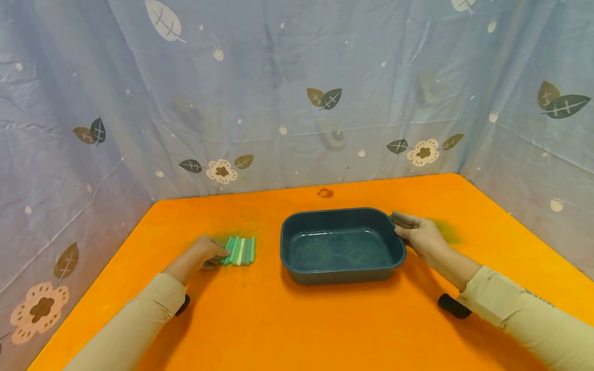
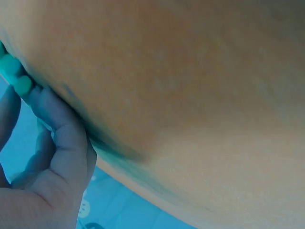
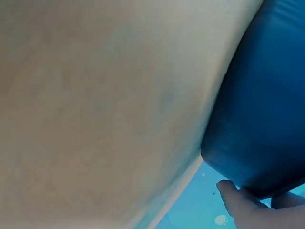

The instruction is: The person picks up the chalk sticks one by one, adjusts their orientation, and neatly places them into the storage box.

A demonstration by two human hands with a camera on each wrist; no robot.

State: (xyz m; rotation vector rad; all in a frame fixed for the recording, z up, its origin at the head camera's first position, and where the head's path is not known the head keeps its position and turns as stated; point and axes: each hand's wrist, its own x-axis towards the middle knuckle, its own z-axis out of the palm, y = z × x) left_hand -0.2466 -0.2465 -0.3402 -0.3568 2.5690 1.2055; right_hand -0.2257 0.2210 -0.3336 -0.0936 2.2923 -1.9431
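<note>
A row of several green chalk sticks (image 1: 246,251), one paler than the others, lies side by side on the table's left half. My left hand (image 1: 211,251) pinches at the leftmost stick with bent fingers; two round chalk ends (image 2: 23,86) show by its fingertips in the left wrist view. Right of the row stands a dark blue-grey rectangular basin (image 1: 343,276) with rounded corners and a dusty bottom. My right hand (image 1: 423,237) grips its right end at the rim. In the right wrist view, the thumb lies against the basin's outer wall (image 3: 257,109); the other fingers are partly hidden.
The orange table (image 1: 260,330) has green dusty smears near the chalk and beyond my right hand. A reddish-brown mark (image 1: 325,193) lies near its back edge. Grey-blue curtains (image 1: 278,103) with leaf and flower prints close off the back and both sides.
</note>
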